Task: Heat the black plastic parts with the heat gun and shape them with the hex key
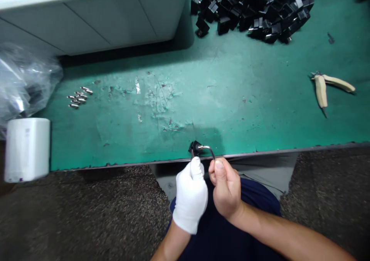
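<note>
Pinching the black plastic fitting [195,148] between my gloved left fingers [196,167] while my bare right fingers [219,165] clamp its bent metal tube [208,148], just past the green bench's [144,149] near edge at bottom centre, a loosened grip could drop it to the floor [86,207].

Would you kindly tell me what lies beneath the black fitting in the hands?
The black fitting sits over the green workbench's chipped edge, with dark trousers below. The white-gloved left hand covers its lower side, so that cannot be seen.
</note>
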